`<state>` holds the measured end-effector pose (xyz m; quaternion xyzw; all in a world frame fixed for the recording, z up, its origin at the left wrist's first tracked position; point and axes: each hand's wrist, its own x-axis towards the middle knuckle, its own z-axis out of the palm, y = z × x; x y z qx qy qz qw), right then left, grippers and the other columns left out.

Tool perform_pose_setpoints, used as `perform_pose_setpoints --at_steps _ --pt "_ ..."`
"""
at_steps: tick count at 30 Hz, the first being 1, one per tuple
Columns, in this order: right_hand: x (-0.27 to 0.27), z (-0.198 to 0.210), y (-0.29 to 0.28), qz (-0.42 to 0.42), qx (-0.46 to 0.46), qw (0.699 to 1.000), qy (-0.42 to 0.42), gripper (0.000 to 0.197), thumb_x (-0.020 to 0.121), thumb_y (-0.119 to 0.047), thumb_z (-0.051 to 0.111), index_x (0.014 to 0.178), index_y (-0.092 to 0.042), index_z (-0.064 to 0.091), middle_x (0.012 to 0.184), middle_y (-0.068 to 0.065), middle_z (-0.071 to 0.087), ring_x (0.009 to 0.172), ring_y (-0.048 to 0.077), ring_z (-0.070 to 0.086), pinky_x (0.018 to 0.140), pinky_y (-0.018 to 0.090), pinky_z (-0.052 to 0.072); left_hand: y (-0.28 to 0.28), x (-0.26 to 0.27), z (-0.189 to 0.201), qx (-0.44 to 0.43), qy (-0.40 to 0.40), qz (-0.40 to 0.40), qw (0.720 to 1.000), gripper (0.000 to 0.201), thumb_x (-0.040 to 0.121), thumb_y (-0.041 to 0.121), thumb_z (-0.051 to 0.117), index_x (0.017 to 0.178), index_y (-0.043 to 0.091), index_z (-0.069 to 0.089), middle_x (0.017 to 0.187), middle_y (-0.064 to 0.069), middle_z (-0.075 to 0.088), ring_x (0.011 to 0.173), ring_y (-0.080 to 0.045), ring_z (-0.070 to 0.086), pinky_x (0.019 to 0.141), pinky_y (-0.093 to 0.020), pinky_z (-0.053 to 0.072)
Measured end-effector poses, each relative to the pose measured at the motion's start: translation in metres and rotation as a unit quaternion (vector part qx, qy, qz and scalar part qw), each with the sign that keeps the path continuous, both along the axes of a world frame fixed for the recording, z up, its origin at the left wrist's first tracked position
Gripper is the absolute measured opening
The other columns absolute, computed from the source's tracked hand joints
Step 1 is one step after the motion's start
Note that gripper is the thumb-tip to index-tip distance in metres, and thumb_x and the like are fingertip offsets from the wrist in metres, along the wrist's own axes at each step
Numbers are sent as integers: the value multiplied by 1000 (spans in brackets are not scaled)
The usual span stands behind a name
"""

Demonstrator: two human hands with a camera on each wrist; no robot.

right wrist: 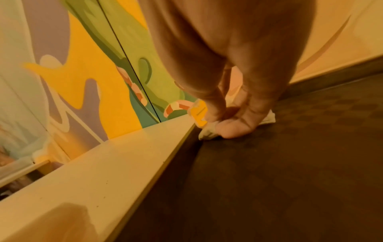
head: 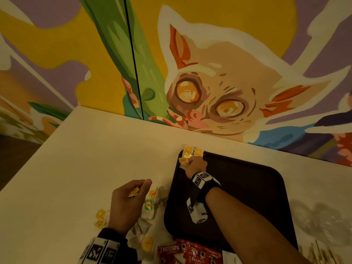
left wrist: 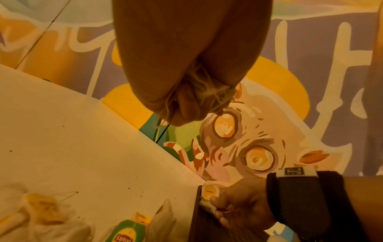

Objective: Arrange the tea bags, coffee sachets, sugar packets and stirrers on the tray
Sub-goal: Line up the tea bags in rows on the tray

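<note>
Right hand (head: 196, 165): you pinch a tea bag (right wrist: 207, 133); seat it against the row (head: 190, 152) beyond your fingertips.
Left hand (head: 126, 203): clutches tags and strings (left wrist: 205, 91); keep them untangled.

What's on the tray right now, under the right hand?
Tea bags with yellow tags sit in the far left corner of the tray; the right hand presses one there. Its fingers cover part of that bag. The forearm hides the tray's near edge.

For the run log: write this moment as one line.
right hand: sets tea bag in tray far-left corner | left hand: holds tea bags' strings | Nescafe sachets: off tray
</note>
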<state>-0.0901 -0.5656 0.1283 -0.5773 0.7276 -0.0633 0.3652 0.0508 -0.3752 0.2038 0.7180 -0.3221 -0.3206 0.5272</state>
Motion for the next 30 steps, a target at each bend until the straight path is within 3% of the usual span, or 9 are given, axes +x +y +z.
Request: perform_pose_setpoints --at_steps 6,11,14,17,19,21,24,28,30 --pt "-1 1 2 -13 2 1000 -2 28 98 -22 58 123 -12 63 134 19 49 116 32 56 93 30 47 -5 -3 1 0 7 -8 1000 9 85 23 70 79 17 75 62 16 65 51 5 51 54 -11 41" --pt "-4 -3 7 -34 -39 998 -33 25 92 -18 66 112 -6 59 121 17 58 109 28 57 78 26 42 -7 -3 -1 7 -6 -12 1000 8 85 23 70 79 21 75 66 16 68 52 6 53 53 -9 43" --pt "-3 -5 10 -58 -51 996 -55 29 88 -15 70 109 -5 54 120 18 58 102 28 61 77 27 48 -8 -4 -2 18 10 -11 1000 10 86 26 69 81 20 75 63 14 66 52 3 54 55 -18 44" --pt "-1 -6 11 -59 -34 996 -56 30 89 -12 69 112 -6 52 125 18 50 104 31 62 77 25 47 -8 -5 2 35 91 -1 995 17 90 30 64 85 18 74 68 4 66 52 -8 52 48 -25 41" --pt "0 -8 11 -65 -32 995 -68 26 88 -11 69 106 -9 51 125 19 47 99 33 64 80 32 55 -8 -5 7 38 179 -4 983 26 93 35 57 90 15 73 72 -1 63 55 -16 51 46 -27 39" --pt "-1 -9 12 -65 -45 994 -81 25 86 -9 70 98 -12 48 121 20 51 92 34 67 79 42 59 -9 -5 12 35 253 -7 967 36 94 42 52 95 12 72 75 -4 63 56 -19 50 50 -28 38" --pt "-4 -7 18 -66 -74 989 -106 27 85 -11 71 95 -15 46 113 19 59 88 33 68 76 45 60 -12 -6 16 36 316 -14 948 48 96 47 43 103 7 68 74 -9 63 51 -17 50 49 -26 39" --pt "-11 21 38 -27 -100 978 -181 15 90 -21 68 95 -16 55 96 2 66 75 13 65 62 22 54 -14 -11 17 28 341 -36 939 62 96 55 32 105 4 66 76 -14 64 51 -19 53 45 -24 40" --pt "-14 47 57 17 -79 962 -261 10 92 -26 66 93 -18 61 95 -1 66 70 11 64 58 20 51 -15 -15 17 24 336 -54 940 67 95 58 28 107 4 66 76 -15 64 52 -21 53 46 -25 40"
